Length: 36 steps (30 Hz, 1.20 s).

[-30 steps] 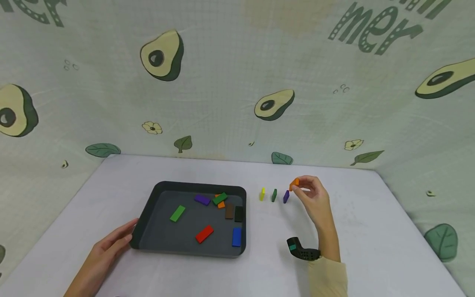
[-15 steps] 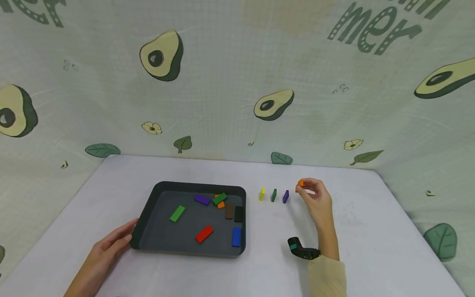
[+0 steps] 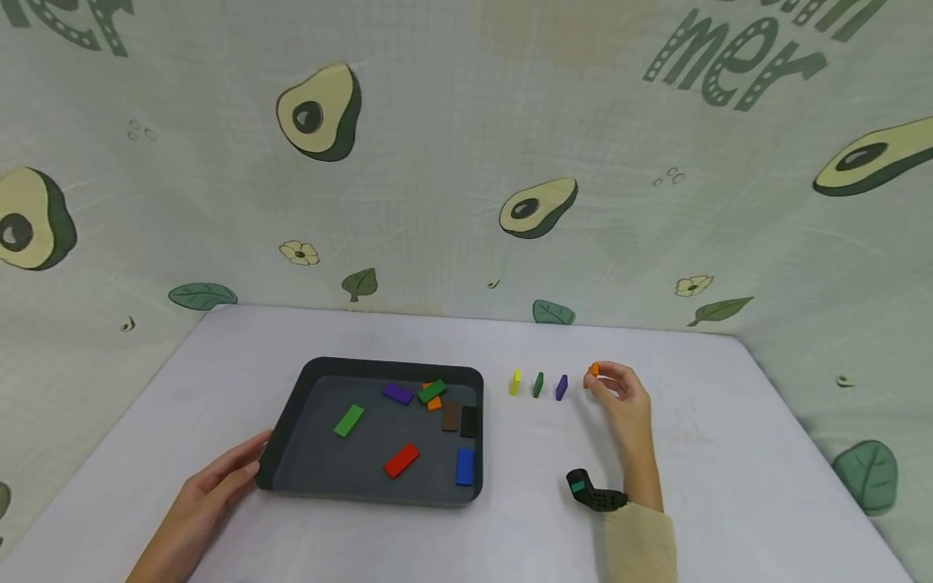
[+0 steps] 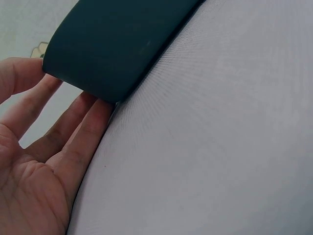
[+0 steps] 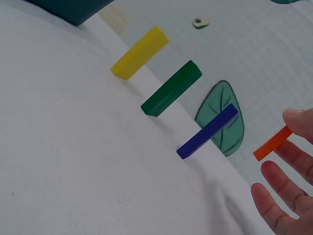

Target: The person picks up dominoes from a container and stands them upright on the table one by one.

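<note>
At the right of the table, my right hand (image 3: 624,405) pinches an orange domino (image 5: 270,146) between thumb and fingers. In the right wrist view it is held upright, just right of a standing purple domino (image 5: 208,131). Further left in that row stand a green domino (image 5: 171,89) and a yellow domino (image 5: 139,54), spaced apart. My left hand (image 3: 207,500) touches the left side of a dark tray (image 3: 364,495) with nearly straight fingers. The left wrist view shows the fingertips (image 4: 100,110) against the tray's corner, their ends partly hidden behind it.
Inside the tray lie several dominoes, among them a red one (image 3: 401,461), a blue one (image 3: 464,466) and a light green one (image 3: 349,420). A dark green one (image 3: 432,392) lies across an orange one. A printed cloth (image 3: 437,121) hangs behind the white table (image 3: 525,534).
My right hand has shifted slightly right and then lowered, and the orange domino has turned in its fingers. The left hand and the tray have not moved.
</note>
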Available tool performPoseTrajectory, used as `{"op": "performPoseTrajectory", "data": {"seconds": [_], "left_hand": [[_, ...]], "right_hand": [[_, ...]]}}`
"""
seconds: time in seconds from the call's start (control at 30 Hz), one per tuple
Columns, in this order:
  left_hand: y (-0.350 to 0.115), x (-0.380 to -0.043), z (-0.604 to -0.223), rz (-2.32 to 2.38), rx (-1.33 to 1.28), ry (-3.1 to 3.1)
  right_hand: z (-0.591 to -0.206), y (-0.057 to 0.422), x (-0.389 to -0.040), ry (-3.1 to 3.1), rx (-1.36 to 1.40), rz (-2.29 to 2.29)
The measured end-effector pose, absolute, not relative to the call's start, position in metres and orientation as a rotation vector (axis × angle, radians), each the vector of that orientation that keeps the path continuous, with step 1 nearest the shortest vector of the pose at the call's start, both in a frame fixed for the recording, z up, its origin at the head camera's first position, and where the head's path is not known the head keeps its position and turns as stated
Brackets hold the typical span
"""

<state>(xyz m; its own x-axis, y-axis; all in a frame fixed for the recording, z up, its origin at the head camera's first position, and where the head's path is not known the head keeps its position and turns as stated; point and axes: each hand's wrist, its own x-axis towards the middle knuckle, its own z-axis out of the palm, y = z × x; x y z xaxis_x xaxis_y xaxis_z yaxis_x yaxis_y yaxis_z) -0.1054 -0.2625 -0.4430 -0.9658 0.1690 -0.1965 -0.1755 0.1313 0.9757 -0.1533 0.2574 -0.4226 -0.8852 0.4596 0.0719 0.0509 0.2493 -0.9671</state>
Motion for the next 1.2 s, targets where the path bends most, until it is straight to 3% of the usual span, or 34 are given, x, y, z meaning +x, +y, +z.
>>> {"op": "performPoseTrajectory", "data": {"seconds": [1.2], "left_hand": [[-0.262,-0.105,-0.443,1.857,-0.047,2.179]], "right_hand": [[-0.441,0.261,-0.155,-2.311,-0.561,1.751]]}}
